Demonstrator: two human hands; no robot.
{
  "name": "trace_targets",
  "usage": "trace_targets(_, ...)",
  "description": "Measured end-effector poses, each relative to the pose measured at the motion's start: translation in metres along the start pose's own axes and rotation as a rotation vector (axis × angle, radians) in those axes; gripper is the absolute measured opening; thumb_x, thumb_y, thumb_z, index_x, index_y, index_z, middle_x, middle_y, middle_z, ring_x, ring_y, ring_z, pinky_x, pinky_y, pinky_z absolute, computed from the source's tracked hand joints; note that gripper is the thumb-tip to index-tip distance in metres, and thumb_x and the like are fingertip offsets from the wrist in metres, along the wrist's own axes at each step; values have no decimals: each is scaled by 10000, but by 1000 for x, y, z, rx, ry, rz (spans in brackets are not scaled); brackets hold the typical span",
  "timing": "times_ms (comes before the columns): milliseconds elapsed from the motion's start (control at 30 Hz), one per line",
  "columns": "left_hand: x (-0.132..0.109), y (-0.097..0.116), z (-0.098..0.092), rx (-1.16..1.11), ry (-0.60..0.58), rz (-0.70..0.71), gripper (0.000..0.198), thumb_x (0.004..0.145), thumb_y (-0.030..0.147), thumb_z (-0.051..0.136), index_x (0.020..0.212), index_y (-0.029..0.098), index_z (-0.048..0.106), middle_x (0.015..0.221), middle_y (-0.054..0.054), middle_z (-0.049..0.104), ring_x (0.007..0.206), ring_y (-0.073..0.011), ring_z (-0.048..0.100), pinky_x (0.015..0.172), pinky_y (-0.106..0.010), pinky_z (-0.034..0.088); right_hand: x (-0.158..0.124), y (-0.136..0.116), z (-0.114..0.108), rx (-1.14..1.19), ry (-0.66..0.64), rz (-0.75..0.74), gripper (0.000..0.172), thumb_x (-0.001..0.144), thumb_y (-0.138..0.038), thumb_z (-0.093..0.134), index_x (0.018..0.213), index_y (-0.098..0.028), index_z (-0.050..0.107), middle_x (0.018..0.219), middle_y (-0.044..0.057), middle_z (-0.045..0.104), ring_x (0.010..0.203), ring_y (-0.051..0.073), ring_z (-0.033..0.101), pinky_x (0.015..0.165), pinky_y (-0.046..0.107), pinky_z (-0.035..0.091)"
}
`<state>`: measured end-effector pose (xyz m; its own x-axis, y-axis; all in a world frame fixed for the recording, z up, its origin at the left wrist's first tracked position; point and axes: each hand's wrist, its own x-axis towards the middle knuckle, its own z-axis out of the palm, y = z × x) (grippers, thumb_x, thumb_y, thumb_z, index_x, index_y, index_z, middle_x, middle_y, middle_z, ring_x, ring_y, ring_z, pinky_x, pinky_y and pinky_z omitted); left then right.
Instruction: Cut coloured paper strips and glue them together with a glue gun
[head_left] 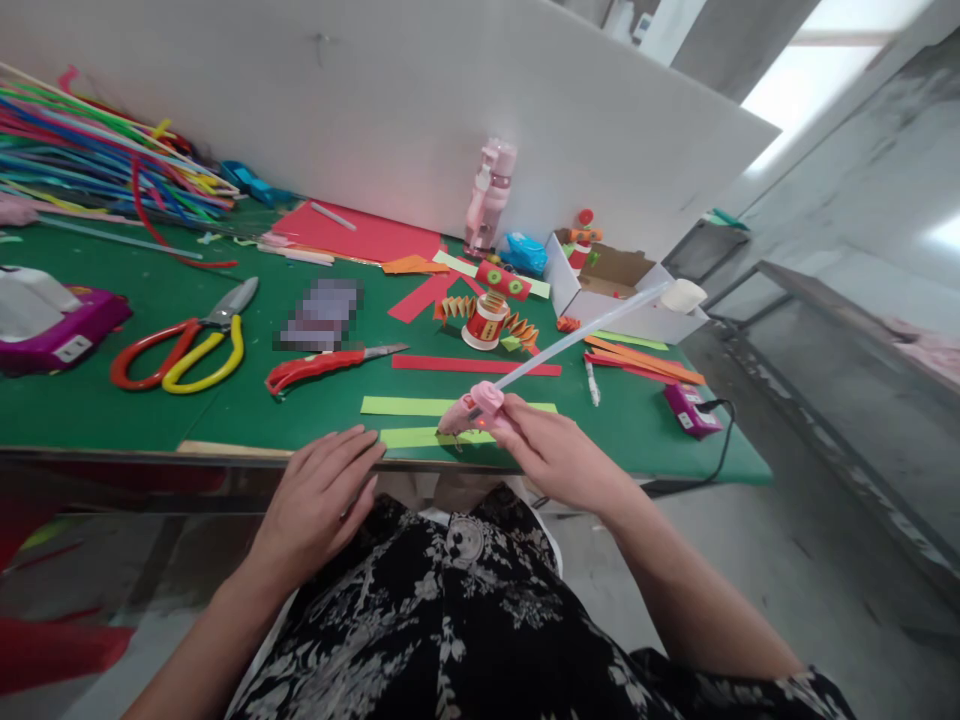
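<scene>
My right hand (559, 452) is closed around a pink hot glue gun (487, 398), with a long clear glue stick (592, 328) standing out of its back end. The gun's nozzle points down at the nearer light green paper strip (409, 438), close to or touching it; I cannot tell which. At the table's front edge my left hand (319, 500) lies flat, its fingertips at that strip's left end and holding nothing. A second light green strip (401, 405) lies just behind, partly hidden by the gun, and a red strip (480, 366) farther back.
Behind the strips stands a paper-cup figure (486, 325) with folded arms. Scissors (191, 350) and a red-handled knife (322, 367) lie to the left. At the right are a white box (630, 300) and a purple power socket (691, 412) with its cable.
</scene>
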<state>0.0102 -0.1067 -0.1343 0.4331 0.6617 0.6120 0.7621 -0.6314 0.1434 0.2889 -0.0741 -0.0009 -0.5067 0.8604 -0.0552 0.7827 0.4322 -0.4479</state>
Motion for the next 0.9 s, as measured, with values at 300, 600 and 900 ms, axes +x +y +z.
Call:
trace_targets(300,-1,-3,0,18,-8,35,516,891,149,570,1396,196,475,1278,-144,667,1239,-300,588,1015,-458,459,-15,13,-11,26,-10,74,351,1050,-363,297,1215,-188,553,1198,110,663,1104,266,640,907,383,475)
trace_targets(600,0,-4,-1,39,-21,41,672,906,166,553,1520,283,305,1254,-112,686,1182,-306,628,984,-466,482,-29,28,-18,-15,18,98,351,1041,-350,289,1143,-158,564,1115,126,682,943,243,668,807,344,472)
trace_targets(900,-1,-6,0,39,-21,37,746,897,209,569,1547,349,233,1232,-84,699,1153,-316,649,993,-468,475,-45,44,-25,-30,38,174,324,1038,-337,315,1140,-160,566,1112,129,694,939,241,667,795,349,475)
